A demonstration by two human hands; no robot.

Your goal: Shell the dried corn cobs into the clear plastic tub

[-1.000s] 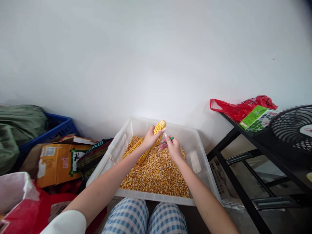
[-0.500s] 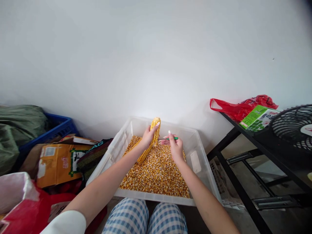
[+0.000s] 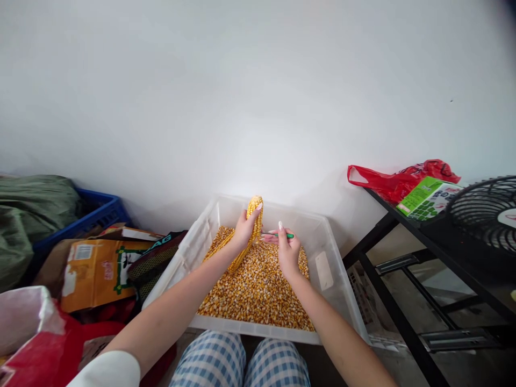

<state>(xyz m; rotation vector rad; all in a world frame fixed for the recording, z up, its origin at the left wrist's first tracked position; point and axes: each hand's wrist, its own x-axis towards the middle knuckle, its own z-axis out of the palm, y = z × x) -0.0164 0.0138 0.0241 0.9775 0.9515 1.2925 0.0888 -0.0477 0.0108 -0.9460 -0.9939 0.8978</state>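
My left hand (image 3: 244,228) is wrapped round an ear of corn (image 3: 255,215), which it holds tilted with the pale end up, over a translucent plastic bin (image 3: 328,252). In my right hand (image 3: 288,252) is a thin tool with a green handle (image 3: 287,235), perhaps a small screwdriver; its metal shaft points left and its tip is at the side of the ear. Below both hands, loose corn kernels (image 3: 258,290) fill the lower part of the bin. Part of another ear of corn (image 3: 220,246) seems to show behind my left forearm.
A black table (image 3: 439,236) on the right holds a red plastic bag (image 3: 395,183), a green box (image 3: 427,199) and a fan (image 3: 487,215). To the left are a blue crate (image 3: 94,215), a cardboard box (image 3: 97,274) and a red-and-white sack (image 3: 44,333). A white wall rises behind.
The ear has shifted very slightly left and down in my left hand. My right hand with the green-handled tool has moved slightly left and down with it.
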